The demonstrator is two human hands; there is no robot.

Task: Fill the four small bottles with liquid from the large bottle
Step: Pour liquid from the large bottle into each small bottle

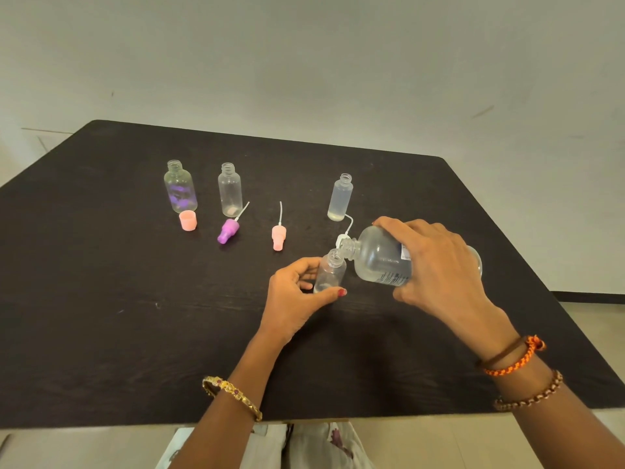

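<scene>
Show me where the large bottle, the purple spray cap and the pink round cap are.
large bottle (378, 257): head view, on its clear body near the shoulder.
purple spray cap (228, 231): head view, on its purple body.
pink round cap (188, 220): head view, on its side wall.

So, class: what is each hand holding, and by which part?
The left hand holds a small bottle by its lower body; the right hand grips the tilted large bottle around its body.

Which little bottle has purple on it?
The far-left bottle, standing behind the pink cap. The other three small bottles are plain clear.
</scene>
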